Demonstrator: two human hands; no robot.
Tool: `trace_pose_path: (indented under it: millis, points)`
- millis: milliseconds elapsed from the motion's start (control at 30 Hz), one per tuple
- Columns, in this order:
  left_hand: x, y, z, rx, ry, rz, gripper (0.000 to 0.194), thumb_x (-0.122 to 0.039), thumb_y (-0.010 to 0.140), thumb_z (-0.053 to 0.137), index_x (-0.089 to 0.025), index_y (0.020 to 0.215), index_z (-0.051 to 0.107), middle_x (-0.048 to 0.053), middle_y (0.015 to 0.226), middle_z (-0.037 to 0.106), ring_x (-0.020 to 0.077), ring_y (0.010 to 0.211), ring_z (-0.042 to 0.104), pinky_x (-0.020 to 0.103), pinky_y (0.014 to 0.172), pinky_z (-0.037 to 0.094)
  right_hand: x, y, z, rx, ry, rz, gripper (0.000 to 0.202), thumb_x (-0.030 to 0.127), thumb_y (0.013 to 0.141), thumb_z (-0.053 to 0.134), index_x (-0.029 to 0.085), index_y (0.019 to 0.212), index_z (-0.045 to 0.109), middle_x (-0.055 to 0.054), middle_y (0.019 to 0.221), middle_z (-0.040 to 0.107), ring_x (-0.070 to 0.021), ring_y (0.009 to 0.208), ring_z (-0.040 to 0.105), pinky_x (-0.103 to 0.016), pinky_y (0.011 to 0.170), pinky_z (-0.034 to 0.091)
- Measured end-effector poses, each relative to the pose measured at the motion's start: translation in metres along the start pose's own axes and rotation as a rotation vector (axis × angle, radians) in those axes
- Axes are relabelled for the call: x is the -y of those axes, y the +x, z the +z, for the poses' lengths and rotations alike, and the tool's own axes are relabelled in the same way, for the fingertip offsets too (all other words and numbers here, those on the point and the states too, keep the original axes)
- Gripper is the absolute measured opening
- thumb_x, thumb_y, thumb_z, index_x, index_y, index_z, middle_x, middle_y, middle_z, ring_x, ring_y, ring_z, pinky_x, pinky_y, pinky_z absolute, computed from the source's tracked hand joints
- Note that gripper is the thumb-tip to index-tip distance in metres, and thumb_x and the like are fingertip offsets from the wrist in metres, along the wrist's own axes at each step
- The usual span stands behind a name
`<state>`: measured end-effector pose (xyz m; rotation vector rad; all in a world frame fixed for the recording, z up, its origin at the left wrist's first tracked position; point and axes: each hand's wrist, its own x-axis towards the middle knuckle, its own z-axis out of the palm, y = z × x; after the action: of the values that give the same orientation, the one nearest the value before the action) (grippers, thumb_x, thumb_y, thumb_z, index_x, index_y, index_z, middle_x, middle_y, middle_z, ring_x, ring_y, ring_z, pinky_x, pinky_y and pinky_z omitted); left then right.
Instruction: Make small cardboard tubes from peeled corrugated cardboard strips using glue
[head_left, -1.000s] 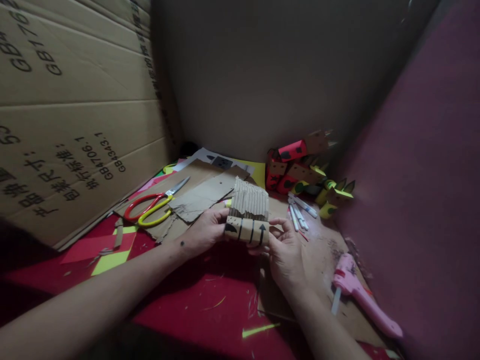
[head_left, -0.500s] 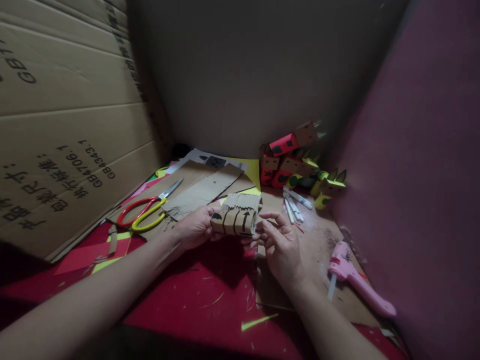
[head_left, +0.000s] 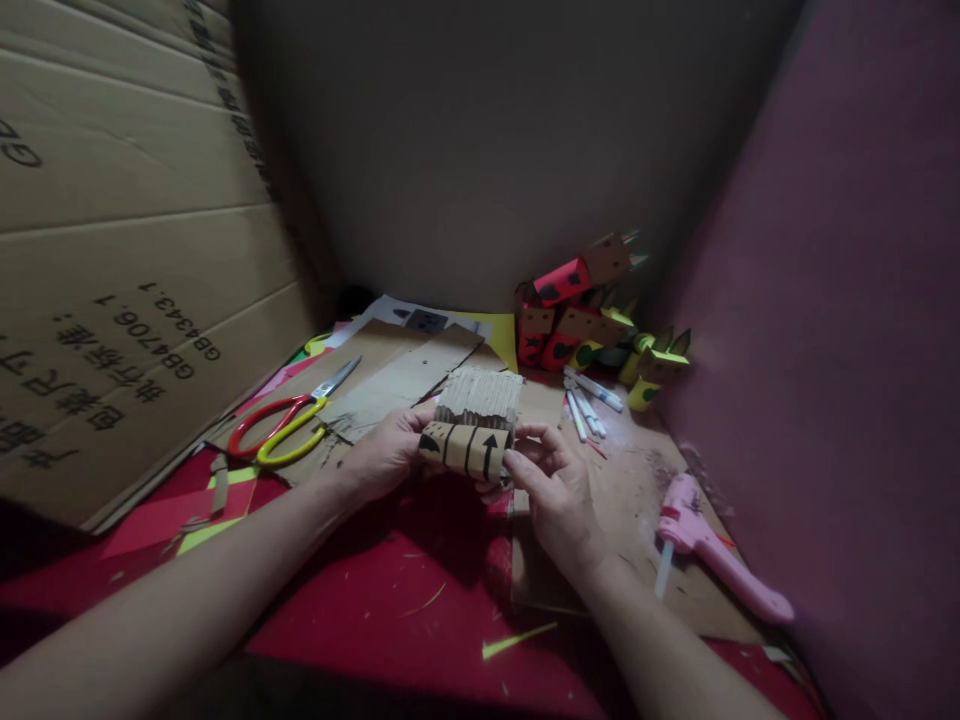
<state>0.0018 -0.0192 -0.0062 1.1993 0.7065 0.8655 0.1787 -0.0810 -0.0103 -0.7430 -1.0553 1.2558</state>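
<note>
Right of the scissors [head_left: 319,397], the left hand [head_left: 391,448] pinches one end of a bent, black-marked cardboard strip [head_left: 465,450] and the right hand [head_left: 559,495] pinches the other. Farther right of them lie white pens [head_left: 590,412] and a pink glue gun [head_left: 712,552].

Site type: improvised craft station in a corner; whether it belongs to a home or a workshop cannot be determined. Work surface, lower center: red covering [head_left: 360,600], overlaid with cardboard sheets [head_left: 409,372], yellow paper [head_left: 505,336] and a thin paper offcut [head_left: 516,641]. Tools indicate the classification — scissors [head_left: 315,400] left of center, white pens [head_left: 591,413] right of center, pink glue gun [head_left: 684,530] at lower right. Paper-and-card figures [head_left: 562,282] are piled right of center. Enclosure: printed carton panel [head_left: 150,250] at left, plain grey wall [head_left: 480,150] behind, pink-purple surface [head_left: 840,350] at right.
</note>
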Motion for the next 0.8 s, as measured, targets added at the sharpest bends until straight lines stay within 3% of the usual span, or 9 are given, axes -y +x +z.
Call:
trace_pose_path:
  millis: [267,533,633,700,800]
  points:
    - [-0.005,-0.005,0.003,-0.067,0.129,0.072,0.008,-0.012,0.066,0.064,-0.012,0.073,0.062,-0.002,0.057,0.058,0.0057,0.048,0.046,0.016,0.044,0.034,-0.001,0.007,-0.002,0.037,-0.026,0.234,0.017,0.026,0.07,0.064,0.016,0.08,0.054,0.001,0.057,0.066,-0.0139,0.043,0.063,-0.022,0.039,0.052]
    - [-0.002,-0.004,0.0,0.011,0.201,-0.076,0.016,-0.015,0.064,0.062,-0.013,0.079,0.061,-0.004,0.049,0.054,0.0053,0.035,0.04,0.015,0.033,0.031,-0.005,0.002,-0.002,0.025,-0.194,0.078,0.008,0.025,0.075,0.058,0.017,0.078,0.057,0.004,0.059,0.063,-0.0105,0.044,0.061,-0.02,0.042,0.053]
    - [-0.004,-0.006,0.002,-0.063,0.292,0.028,0.017,-0.016,0.062,0.067,-0.012,0.079,0.063,-0.002,0.056,0.059,0.0073,0.042,0.047,0.017,0.038,0.037,-0.002,0.002,-0.001,0.011,-0.228,0.002,0.006,0.022,0.075,0.058,0.019,0.079,0.061,0.003,0.063,0.065,-0.0109,0.052,0.062,-0.021,0.049,0.054]
    - [-0.007,-0.01,0.005,-0.103,0.387,0.149,0.019,-0.017,0.061,0.069,-0.013,0.079,0.064,0.001,0.066,0.064,0.0112,0.055,0.056,0.02,0.05,0.046,0.002,0.003,0.0,-0.001,-0.202,-0.008,0.006,0.02,0.073,0.06,0.019,0.077,0.064,0.002,0.065,0.066,-0.012,0.058,0.064,-0.022,0.055,0.055]
    - [-0.012,-0.017,0.009,-0.098,0.524,0.269,0.02,-0.018,0.065,0.068,-0.013,0.084,0.067,0.003,0.079,0.068,0.0162,0.071,0.061,0.025,0.065,0.05,0.008,0.005,0.002,0.054,-0.118,0.156,0.009,0.019,0.067,0.063,0.018,0.076,0.067,0.001,0.061,0.067,-0.0129,0.054,0.064,-0.023,0.05,0.054]
